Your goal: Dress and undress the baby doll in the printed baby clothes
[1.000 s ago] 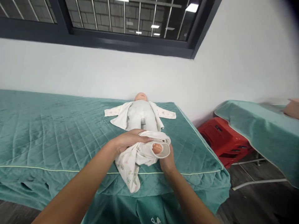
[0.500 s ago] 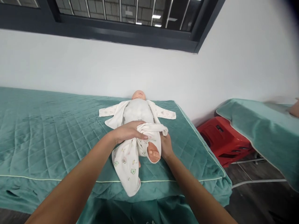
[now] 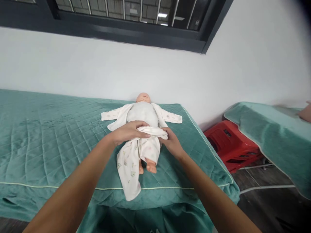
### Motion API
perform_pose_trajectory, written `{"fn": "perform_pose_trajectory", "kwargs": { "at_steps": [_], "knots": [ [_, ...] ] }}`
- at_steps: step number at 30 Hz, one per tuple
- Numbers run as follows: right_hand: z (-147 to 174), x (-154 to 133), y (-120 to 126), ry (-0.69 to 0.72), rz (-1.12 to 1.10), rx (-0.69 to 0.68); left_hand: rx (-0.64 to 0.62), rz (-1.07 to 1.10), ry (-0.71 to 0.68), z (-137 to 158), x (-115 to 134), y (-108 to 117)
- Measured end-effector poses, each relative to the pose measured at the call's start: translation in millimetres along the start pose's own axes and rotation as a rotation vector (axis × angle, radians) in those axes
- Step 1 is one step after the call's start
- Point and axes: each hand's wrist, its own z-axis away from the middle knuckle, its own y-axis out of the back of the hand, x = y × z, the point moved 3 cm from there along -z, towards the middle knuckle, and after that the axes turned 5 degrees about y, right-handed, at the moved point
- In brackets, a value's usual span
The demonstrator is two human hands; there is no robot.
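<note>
A baby doll lies on its back on the green bed, its head toward the wall. An unfastened white top is spread under it, sleeves out to both sides. White patterned baby trousers cover one of its legs, with the foot showing at the cuff. The other trouser leg hangs flat beside the doll's second foot. My left hand is closed on the bunched waistband from the left, thumb on top. From the right, my right hand pinches the waistband's other end.
The green quilted bed ends just right of the doll, against a white wall. Beyond a gap stand red plastic stools and another green-covered bed. A barred window is above.
The waistband has been drawn up the doll's leg toward the belly, and the foot now sticks out further, pointing down. My right hand has moved from beside the foot up to the waistband.
</note>
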Motion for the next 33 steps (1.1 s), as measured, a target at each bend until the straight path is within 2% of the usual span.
{"fn": "perform_pose_trajectory", "kwargs": {
  "at_steps": [3, 5, 6, 9, 12, 16, 18, 22, 25, 31, 33],
  "knots": [
    [2.4, -40.6, 2.1, 0.118, 0.086, -0.261, -0.004, 0.16, 0.046, 3.8, -10.4, 6.3],
    [-1.7, -67.1, -4.0, 0.108, 0.098, -0.412, 0.045, 0.27, 0.034, 5.5, -14.8, 6.2],
    [-5.9, -77.9, -8.4, 0.093, 0.092, -0.446, 0.063, 0.317, 0.023, 6.3, -16.2, 4.8],
    [-22.3, -94.2, -22.1, 0.038, 0.126, -0.429, 0.082, 0.409, 0.014, 9.2, -20.0, 0.4],
    [-33.6, -90.6, -29.6, -0.029, 0.089, -0.444, 0.088, 0.411, 0.033, 14.6, -25.1, 3.4],
    [-36.6, -79.6, -26.5, -0.134, -0.064, -0.467, 0.02, 0.192, 0.034, 23.5, -30.4, 8.7],
    [-36.0, -78.0, -27.4, -0.166, -0.135, -0.506, 0.026, 0.14, 0.02, 25.5, -32.4, 7.4],
    [-36.8, -79.6, -37.7, -0.205, -0.341, -0.531, 0.241, 0.325, -0.059, 23.0, -37.2, 2.5],
    [-38.0, -78.9, -47.0, -0.247, -0.447, -0.53, 0.377, 0.405, -0.047, 19.8, -42.3, -2.1],
    [-37.5, -72.4, -58.7, -0.26, -0.277, -0.543, 0.561, 0.302, -0.056, 16.9, -42.6, -5.9],
    [-36.7, -70.7, -61.0, -0.257, -0.238, -0.55, 0.57, 0.301, -0.054, 17.1, -43.7, -5.2]
  ]
}}
